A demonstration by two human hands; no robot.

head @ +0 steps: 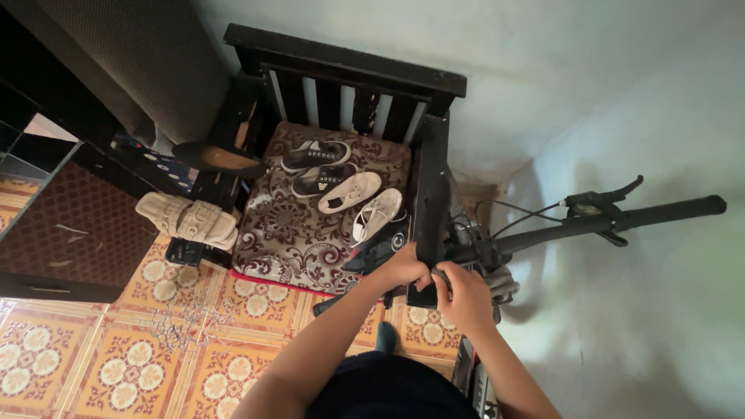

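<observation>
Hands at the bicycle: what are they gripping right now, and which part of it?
Both the left hand and right hand close on the bicycle at the middle of its handlebar, near the stem. Exactly what the fingers pinch there is hidden.

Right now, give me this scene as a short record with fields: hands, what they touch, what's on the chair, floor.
left hand: left hand at the middle of the bicycle handlebar, fingers curled
right hand: right hand beside it on the handlebar, fingers closed around a small part, too small to tell
chair: black wooden chair with a patterned cushion
on cushion: two dark sneakers, two white sneakers
armrest: beige sandals on the chair's arm
floor: orange floral tiles
</observation>
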